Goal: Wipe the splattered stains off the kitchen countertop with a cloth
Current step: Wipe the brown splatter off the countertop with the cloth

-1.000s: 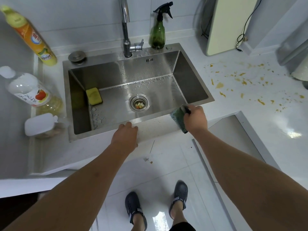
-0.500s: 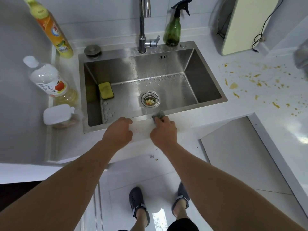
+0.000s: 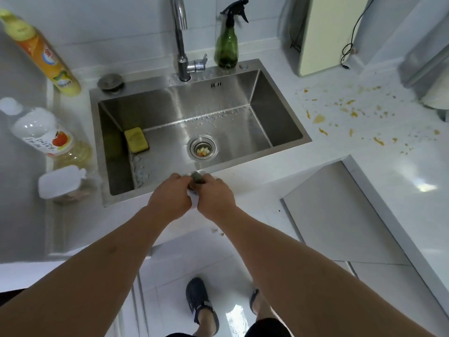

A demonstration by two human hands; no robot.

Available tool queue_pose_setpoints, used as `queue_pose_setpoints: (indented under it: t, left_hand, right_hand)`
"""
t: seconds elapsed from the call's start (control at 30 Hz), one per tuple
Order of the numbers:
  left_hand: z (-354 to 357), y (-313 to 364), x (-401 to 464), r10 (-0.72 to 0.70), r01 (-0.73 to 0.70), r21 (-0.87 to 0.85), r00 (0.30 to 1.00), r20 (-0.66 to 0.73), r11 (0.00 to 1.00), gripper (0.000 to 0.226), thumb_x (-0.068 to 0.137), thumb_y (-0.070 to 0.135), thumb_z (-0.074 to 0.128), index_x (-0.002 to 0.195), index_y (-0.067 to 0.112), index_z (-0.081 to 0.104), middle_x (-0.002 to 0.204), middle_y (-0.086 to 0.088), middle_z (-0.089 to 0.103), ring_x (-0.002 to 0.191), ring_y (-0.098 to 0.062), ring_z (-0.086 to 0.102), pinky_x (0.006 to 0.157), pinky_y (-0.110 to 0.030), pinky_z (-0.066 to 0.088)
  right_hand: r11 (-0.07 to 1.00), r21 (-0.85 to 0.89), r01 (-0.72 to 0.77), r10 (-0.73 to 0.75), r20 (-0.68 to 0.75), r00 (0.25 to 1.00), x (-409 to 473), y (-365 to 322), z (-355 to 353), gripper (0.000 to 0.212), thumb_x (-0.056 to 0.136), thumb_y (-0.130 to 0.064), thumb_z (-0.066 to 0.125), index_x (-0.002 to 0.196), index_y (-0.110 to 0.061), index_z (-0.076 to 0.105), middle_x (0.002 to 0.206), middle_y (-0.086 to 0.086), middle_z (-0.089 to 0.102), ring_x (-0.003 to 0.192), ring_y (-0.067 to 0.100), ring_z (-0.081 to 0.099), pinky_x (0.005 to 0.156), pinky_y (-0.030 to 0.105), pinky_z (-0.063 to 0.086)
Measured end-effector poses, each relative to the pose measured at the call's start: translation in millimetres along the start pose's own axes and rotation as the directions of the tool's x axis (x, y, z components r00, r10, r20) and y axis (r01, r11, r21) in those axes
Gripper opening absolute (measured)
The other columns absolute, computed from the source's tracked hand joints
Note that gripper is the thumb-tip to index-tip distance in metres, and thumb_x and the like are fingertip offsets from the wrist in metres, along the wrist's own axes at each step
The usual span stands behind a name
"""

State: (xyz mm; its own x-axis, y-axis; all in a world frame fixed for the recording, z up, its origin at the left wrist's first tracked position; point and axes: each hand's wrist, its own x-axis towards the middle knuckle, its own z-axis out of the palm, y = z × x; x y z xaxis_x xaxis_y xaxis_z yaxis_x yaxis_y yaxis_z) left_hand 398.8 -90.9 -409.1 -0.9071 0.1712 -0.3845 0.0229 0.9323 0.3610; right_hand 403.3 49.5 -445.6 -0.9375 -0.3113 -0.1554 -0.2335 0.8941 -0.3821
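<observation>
Two hands: left hand (image 3: 170, 201) and right hand (image 3: 216, 198) meet at the near rim of the sink (image 3: 114, 201), knuckles touching.
cloth: dark green cloth (image 3: 198, 177) bunched between both hands; only a wad shows above the fingers, plus a white bit below. Sits over the sink's front rim.
grip: both hands clamped on the cloth, fingers curled in.
step: prep, by my read. Looks like wringing or folding the cloth at the sink; no wiping yet.
stains: yellow-brown stains (image 3: 318, 118) spread over the table's right part, toward the far right corner. Well apart from the hands, untouched.
progress: nil on the stains themselves.
next move: carry the cloth right, past the sink's right rim, lay it flat on the table, sweep through the splatter. One hand is enough.
watch: specks are scattered wide, several passes likely. Cable (image 3: 345, 54) and cream appliance (image 3: 323, 35) at the far edge sit near the mess.
</observation>
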Motion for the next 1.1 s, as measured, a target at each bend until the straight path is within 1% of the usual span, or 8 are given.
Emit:
queue_pose_setpoints:
  t: [0.1,0.17,0.23,0.3,0.43,0.53,0.7,1.1]
  left_hand:
    - [-1.0,25.9,8.6,0.036,-0.036,-0.027,0.999,0.012,0.999,0.043,0.076,0.042,0.035,0.1,0.021,0.063,0.094,-0.005,0.062,0.093,-0.025,0.055,0.076,-0.036,0.046]
    - [-0.4,41.3,15.5,0.048,-0.047,-0.043,0.999,0.014,0.998,0.042,0.079,0.04,0.047,0.111,0.017,0.063,0.103,-0.009,0.06,0.092,-0.027,0.057,0.078,-0.037,0.049]
    - [3.5,56.6,26.5,0.041,-0.041,-0.003,0.999,0.013,0.999,0.037,0.086,0.023,0.06,0.122,0.015,0.06,0.113,-0.01,0.056,0.095,-0.029,0.06,0.083,-0.038,0.053]
    - [8.3,71.4,37.0,0.058,-0.058,0.018,0.998,0.01,0.998,0.043,0.086,0.015,0.063,0.128,0.014,0.058,0.118,-0.01,0.055,0.099,-0.03,0.061,0.085,-0.038,0.053]
    - [16.8,100.4,60.2,0.102,-0.102,0.022,0.995,0.001,0.995,0.053,0.087,0.016,0.061,0.139,0.016,0.054,0.126,-0.008,0.055,0.109,-0.028,0.06,0.086,-0.036,0.051]
    - [22.6,127.2,77.9,0.128,-0.128,0.026,0.992,0.005,0.991,0.052,0.09,0.023,0.064,0.141,0.015,0.054,0.129,-0.007,0.054,0.112,-0.027,0.06,0.09,-0.037,0.051]
    - [35.4,185.2,110.2,0.174,-0.176,0.086,0.984,0.023,0.981,0.066,0.092,0.05,0.067,0.147,0.019,0.048,0.144,-0.004,0.049,0.129,-0.026,0.051,0.108,-0.044,0.044]
    - [78.2,324.7,171.4,0.147,-0.162,0.25,0.986,0.077,0.955,0.074,0.092,0.064,0.058,0.151,0.024,0.038,0.158,-0.01,0.033,0.143,-0.032,0.036,0.113,-0.047,0.034]
  right_hand:
    - [0.998,-0.013,-0.064,0.063,-0.015,0.998,1.6,31.0,-11.0,0.037,0.09,-0.032,0.058,0.125,-0.035,0.065,0.118,0.005,0.056,0.095,0.033,0.059,0.081,0.038,0.054]
    - [0.992,-0.021,-0.128,0.128,-0.027,0.991,3.9,54.5,-20.2,0.035,0.091,-0.033,0.059,0.125,-0.035,0.066,0.117,0.005,0.057,0.096,0.033,0.06,0.083,0.036,0.054]
    - [0.983,-0.01,-0.185,0.184,-0.059,0.981,4.2,80.1,-28.7,0.033,0.093,-0.036,0.059,0.126,-0.034,0.066,0.117,0.005,0.058,0.098,0.033,0.06,0.086,0.037,0.054]
    - [0.973,0.021,-0.231,0.232,-0.086,0.969,4.0,104.3,-36.5,0.033,0.095,-0.035,0.058,0.127,-0.032,0.066,0.116,0.007,0.058,0.097,0.036,0.06,0.087,0.039,0.054]
    - [0.954,0.033,-0.299,0.301,-0.074,0.951,5.8,154.7,-53.5,0.035,0.097,-0.033,0.054,0.131,-0.036,0.063,0.118,0.006,0.053,0.098,0.035,0.058,0.087,0.038,0.052]
    - [0.943,0.015,-0.333,0.334,-0.06,0.941,7.7,195.6,-71.0,0.043,0.094,-0.029,0.055,0.135,-0.041,0.06,0.12,0.004,0.05,0.098,0.034,0.057,0.088,0.037,0.053]
    - [0.919,0.013,-0.395,0.395,-0.037,0.918,7.0,267.6,-105.2,0.057,0.088,-0.018,0.054,0.139,-0.042,0.056,0.116,0.003,0.047,0.098,0.034,0.055,0.084,0.038,0.054]
    - [0.894,0.002,-0.449,0.446,-0.102,0.889,0.9,409.7,-169.3,0.05,0.083,-0.011,0.054,0.128,-0.03,0.068,0.111,0.004,0.052,0.092,0.032,0.06,0.082,0.034,0.05]
